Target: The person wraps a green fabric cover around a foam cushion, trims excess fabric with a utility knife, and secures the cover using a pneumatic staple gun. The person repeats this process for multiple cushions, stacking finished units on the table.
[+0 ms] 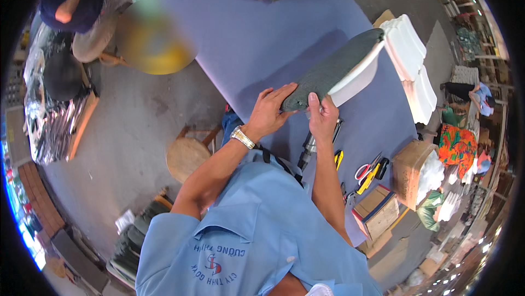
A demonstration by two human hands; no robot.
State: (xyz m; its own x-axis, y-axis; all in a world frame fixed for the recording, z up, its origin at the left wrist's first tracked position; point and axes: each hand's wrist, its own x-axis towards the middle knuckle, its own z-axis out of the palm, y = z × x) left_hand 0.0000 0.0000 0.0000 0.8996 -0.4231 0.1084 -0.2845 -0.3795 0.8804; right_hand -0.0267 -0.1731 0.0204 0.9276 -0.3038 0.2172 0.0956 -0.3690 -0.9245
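Over the blue-covered table, both hands hold a long, curved pad point(333, 69) covered in dark grey-green fabric, with a smooth white side along its right edge. My left hand point(269, 111) grips the near left corner, its fingers laid over the fabric and its thumb at the edge. My right hand point(322, 116) pinches the near edge, thumb on top and the other fingers partly hidden beneath. A metal tool with a dark end point(309, 149) lies beside my right wrist, partly covered by the forearm.
White curved pieces point(404, 42) are stacked at the table's right edge. Red-handled scissors point(363, 172) and a yellow cutter point(368, 180) lie near a cardboard box point(407, 170) with white stuffing. A round wooden stool point(188, 160) stands left; another person point(71, 9) is at upper left.
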